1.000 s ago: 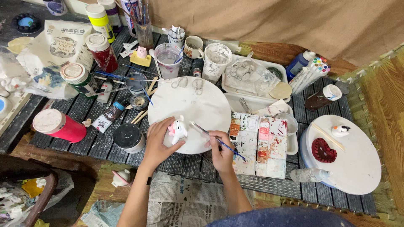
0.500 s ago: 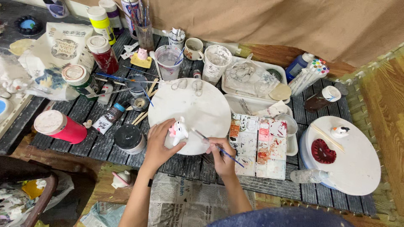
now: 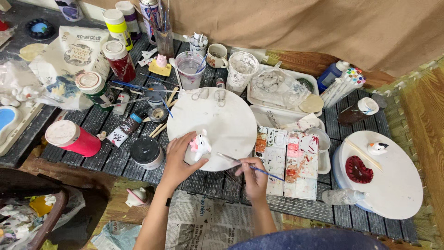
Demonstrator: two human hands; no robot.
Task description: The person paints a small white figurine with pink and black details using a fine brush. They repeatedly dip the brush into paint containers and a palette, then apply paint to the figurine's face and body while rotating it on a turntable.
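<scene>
Far left: we see a red paint jar (image 3: pixel 74 138) with a white lid lying on its side on the dark slatted table (image 3: pixel 106 157), and a green-labelled jar (image 3: pixel 94 87) standing behind it.
Near the left hand: a round black-topped pot (image 3: pixel 145 151) stands just beside our wrist, with a small paint tube (image 3: pixel 124 131) lying beyond it.
Left hand: our left hand (image 3: pixel 177 159) has its fingers curled round a small white figurine (image 3: pixel 200 145) with pink patches, gripping it at the near edge of the white round board (image 3: pixel 217 125).
Figurine: it sits tilted in that grip, over the board's lower left part.
Right hand: our right hand (image 3: pixel 253 175) pinches a thin paintbrush (image 3: pixel 249 166) between closed fingertips; its tip points left towards the figurine but does not reach it.
Right of the hands: a rectangular palette (image 3: pixel 286 159) smeared with red, pink and orange lies just beside the brush hand.
Far right: a second white round board (image 3: pixel 393 178) carries a dark red heart-shaped piece (image 3: pixel 358 170) and a tiny white bird figure (image 3: pixel 377 147).
Below: newspaper (image 3: pixel 203 222) lies under our forearms.
</scene>
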